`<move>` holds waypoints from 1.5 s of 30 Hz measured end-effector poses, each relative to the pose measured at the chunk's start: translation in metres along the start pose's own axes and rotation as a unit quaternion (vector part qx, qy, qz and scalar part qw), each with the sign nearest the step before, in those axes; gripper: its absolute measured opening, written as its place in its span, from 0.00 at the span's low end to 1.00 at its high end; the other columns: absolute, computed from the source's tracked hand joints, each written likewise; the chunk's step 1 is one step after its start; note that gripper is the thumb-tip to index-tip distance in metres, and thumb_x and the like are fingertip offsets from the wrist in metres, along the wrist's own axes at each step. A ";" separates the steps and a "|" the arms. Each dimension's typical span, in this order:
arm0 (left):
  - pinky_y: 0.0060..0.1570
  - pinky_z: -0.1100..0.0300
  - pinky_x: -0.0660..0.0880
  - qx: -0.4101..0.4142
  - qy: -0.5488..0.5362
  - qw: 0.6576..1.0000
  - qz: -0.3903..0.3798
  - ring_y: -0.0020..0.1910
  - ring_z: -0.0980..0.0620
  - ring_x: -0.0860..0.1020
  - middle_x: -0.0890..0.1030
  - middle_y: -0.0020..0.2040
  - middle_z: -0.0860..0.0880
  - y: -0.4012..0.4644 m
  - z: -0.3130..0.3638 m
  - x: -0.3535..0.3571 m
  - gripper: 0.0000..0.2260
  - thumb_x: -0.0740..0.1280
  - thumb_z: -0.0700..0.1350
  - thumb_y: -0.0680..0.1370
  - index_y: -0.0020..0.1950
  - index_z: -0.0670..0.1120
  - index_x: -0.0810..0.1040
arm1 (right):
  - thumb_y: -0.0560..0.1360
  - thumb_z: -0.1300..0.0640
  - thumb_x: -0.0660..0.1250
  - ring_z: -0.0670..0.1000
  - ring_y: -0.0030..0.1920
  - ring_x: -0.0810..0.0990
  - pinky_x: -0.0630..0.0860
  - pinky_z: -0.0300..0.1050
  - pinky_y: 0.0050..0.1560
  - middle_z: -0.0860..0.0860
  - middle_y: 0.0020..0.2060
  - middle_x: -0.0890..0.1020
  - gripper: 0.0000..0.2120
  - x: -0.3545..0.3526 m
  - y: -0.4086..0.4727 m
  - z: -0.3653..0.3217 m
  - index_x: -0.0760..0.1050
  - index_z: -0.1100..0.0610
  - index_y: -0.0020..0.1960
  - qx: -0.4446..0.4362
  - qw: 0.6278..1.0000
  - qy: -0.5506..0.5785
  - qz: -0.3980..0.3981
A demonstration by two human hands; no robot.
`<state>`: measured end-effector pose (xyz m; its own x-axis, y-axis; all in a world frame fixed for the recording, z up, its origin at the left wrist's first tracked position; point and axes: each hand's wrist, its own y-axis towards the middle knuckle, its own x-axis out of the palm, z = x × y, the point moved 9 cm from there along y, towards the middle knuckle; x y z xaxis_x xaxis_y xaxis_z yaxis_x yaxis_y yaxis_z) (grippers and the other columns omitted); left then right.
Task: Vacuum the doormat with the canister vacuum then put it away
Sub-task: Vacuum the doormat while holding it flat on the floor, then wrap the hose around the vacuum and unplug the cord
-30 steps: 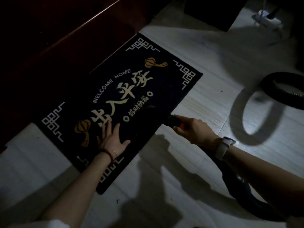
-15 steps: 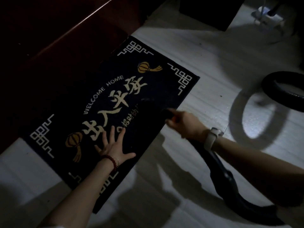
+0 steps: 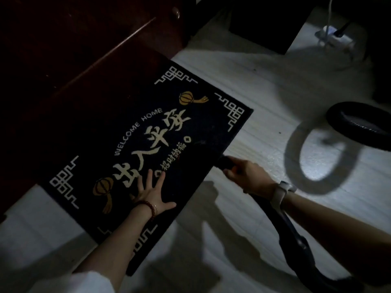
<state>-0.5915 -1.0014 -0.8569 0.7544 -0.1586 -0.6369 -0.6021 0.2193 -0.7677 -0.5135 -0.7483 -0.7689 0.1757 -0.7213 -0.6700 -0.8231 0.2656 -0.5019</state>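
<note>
A dark doormat (image 3: 118, 115) with white lettering and yellow lanterns lies on the pale floor against a dark wooden door. My left hand (image 3: 151, 192) presses flat on the mat's near part, fingers spread. My right hand (image 3: 245, 174) grips the black vacuum hose nozzle (image 3: 225, 161), whose tip lies on the mat's right edge. The black hose (image 3: 283, 227) runs back under my right forearm toward the lower right. The canister itself is not in view.
A loop of black hose (image 3: 357, 125) lies on the floor at the right. A white power strip (image 3: 334, 37) with a plug and cable sits at the top right. Dark furniture (image 3: 260, 20) stands at the top. The dark door (image 3: 63, 49) fills the upper left.
My right hand has slid the nozzle back and forth over the mat's right part. My left hand has stayed pressed flat on the mat. The camera has shifted.
</note>
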 end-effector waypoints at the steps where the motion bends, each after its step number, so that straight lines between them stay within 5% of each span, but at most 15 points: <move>1: 0.71 0.36 0.50 -0.004 -0.004 1.000 -0.023 0.74 0.41 0.36 0.34 0.76 0.48 -0.005 -0.001 -0.003 0.45 0.66 0.64 0.71 0.75 0.57 0.38 | 0.77 0.48 0.59 0.53 0.33 0.78 0.77 0.49 0.38 0.52 0.43 0.82 0.21 0.002 -0.008 -0.002 0.63 0.42 0.69 0.007 0.999 -0.043 -0.006; 3: 0.73 0.41 0.50 -0.009 -0.042 0.998 -0.035 0.76 0.41 0.42 0.41 0.77 0.46 -0.027 0.002 -0.024 0.41 0.64 0.63 0.73 0.76 0.54 0.42 | 0.77 0.45 0.58 0.56 0.41 0.79 0.74 0.48 0.38 0.53 0.47 0.82 0.23 -0.008 -0.028 -0.015 0.59 0.41 0.71 0.001 0.994 -0.109 -0.002; 6: 0.71 0.54 0.59 0.018 -0.176 0.982 0.062 0.73 0.45 0.58 0.54 0.76 0.44 -0.083 0.025 -0.086 0.32 0.62 0.55 0.77 0.76 0.46 0.54 | 0.78 0.43 0.57 0.56 0.44 0.79 0.72 0.45 0.38 0.52 0.48 0.81 0.24 -0.043 -0.069 -0.049 0.56 0.41 0.72 -0.013 0.991 -0.131 0.025; 10: 0.66 0.55 0.67 0.061 -0.342 0.920 0.180 0.67 0.47 0.69 0.67 0.70 0.44 -0.201 0.049 -0.167 0.21 0.60 0.48 0.79 0.71 0.44 0.66 | 0.76 0.41 0.57 0.55 0.45 0.79 0.76 0.48 0.42 0.51 0.50 0.79 0.24 -0.107 -0.141 -0.099 0.58 0.43 0.71 -0.015 0.992 -0.093 0.088; 14: 0.51 0.62 0.69 0.059 -0.457 0.874 0.155 0.53 0.53 0.74 0.78 0.56 0.44 -0.323 0.067 -0.201 0.16 0.61 0.44 0.79 0.66 0.42 0.71 | 0.76 0.42 0.59 0.55 0.45 0.78 0.75 0.48 0.41 0.51 0.49 0.77 0.24 -0.163 -0.221 -0.154 0.60 0.44 0.70 -0.017 0.990 -0.061 0.123; 22: 0.52 0.53 0.74 0.072 -0.573 0.816 0.022 0.45 0.51 0.77 0.78 0.42 0.51 -0.486 0.170 -0.275 0.05 0.62 0.47 0.78 0.44 0.48 0.74 | 0.75 0.44 0.63 0.56 0.48 0.78 0.69 0.45 0.40 0.53 0.49 0.77 0.25 -0.282 -0.365 -0.237 0.64 0.48 0.69 -0.035 0.987 0.003 0.159; 27: 0.53 0.60 0.75 0.145 -0.585 0.797 0.038 0.49 0.52 0.78 0.79 0.47 0.49 -0.551 0.255 -0.333 0.03 0.61 0.41 0.78 0.50 0.44 0.74 | 0.73 0.45 0.66 0.52 0.52 0.77 0.74 0.46 0.49 0.51 0.54 0.77 0.25 -0.369 -0.416 -0.218 0.65 0.53 0.67 0.024 0.978 0.124 0.165; 31: 0.50 0.62 0.78 0.180 -0.594 0.784 0.024 0.50 0.53 0.78 0.78 0.51 0.47 -0.577 0.315 -0.355 0.11 0.60 0.39 0.79 0.61 0.39 0.71 | 0.73 0.47 0.67 0.48 0.45 0.76 0.71 0.36 0.42 0.47 0.47 0.75 0.22 -0.403 -0.444 -0.172 0.66 0.53 0.63 0.047 0.971 0.210 0.108; 35: 0.45 0.63 0.79 0.178 -0.597 0.781 0.034 0.51 0.47 0.78 0.77 0.55 0.40 -0.577 0.355 -0.375 0.15 0.59 0.40 0.79 0.64 0.35 0.69 | 0.74 0.45 0.62 0.53 0.48 0.77 0.72 0.44 0.45 0.50 0.48 0.75 0.21 -0.432 -0.458 -0.136 0.67 0.56 0.62 0.057 0.970 0.215 0.096; 37: 0.46 0.60 0.79 0.165 -0.607 0.777 0.038 0.53 0.45 0.77 0.76 0.58 0.38 -0.572 0.375 -0.382 0.16 0.58 0.42 0.80 0.65 0.35 0.67 | 0.74 0.46 0.61 0.52 0.47 0.76 0.73 0.46 0.46 0.50 0.48 0.75 0.20 -0.451 -0.456 -0.132 0.67 0.56 0.61 0.051 0.967 0.217 0.120; 39: 0.56 0.51 0.77 0.170 -0.600 0.781 0.038 0.56 0.45 0.77 0.75 0.61 0.39 -0.568 0.403 -0.390 0.18 0.58 0.45 0.80 0.67 0.39 0.65 | 0.76 0.48 0.62 0.48 0.45 0.74 0.70 0.38 0.43 0.48 0.47 0.74 0.18 -0.477 -0.450 -0.130 0.68 0.55 0.61 0.043 0.964 0.207 0.162; 41: 0.62 0.46 0.72 0.184 -0.585 0.789 0.022 0.59 0.45 0.76 0.75 0.60 0.41 -0.565 0.432 -0.392 0.14 0.57 0.47 0.80 0.64 0.45 0.67 | 0.76 0.49 0.64 0.45 0.42 0.72 0.65 0.31 0.38 0.45 0.46 0.73 0.16 -0.504 -0.441 -0.128 0.68 0.54 0.61 0.040 0.960 0.189 0.202; 45: 0.55 0.52 0.74 0.201 -0.602 0.772 0.008 0.48 0.50 0.78 0.78 0.48 0.47 -0.548 0.497 -0.414 0.06 0.55 0.49 0.81 0.48 0.53 0.69 | 0.76 0.49 0.63 0.40 0.39 0.72 0.66 0.32 0.38 0.46 0.46 0.73 0.18 -0.554 -0.419 -0.105 0.67 0.54 0.63 0.048 0.954 0.212 0.208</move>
<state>-0.4435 -0.5779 -0.1378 0.5893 0.8052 0.0668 -0.6672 0.5316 -0.5217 -0.3227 -0.5272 -0.1303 -0.4070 -0.7291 -0.5503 -0.7170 0.6282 -0.3021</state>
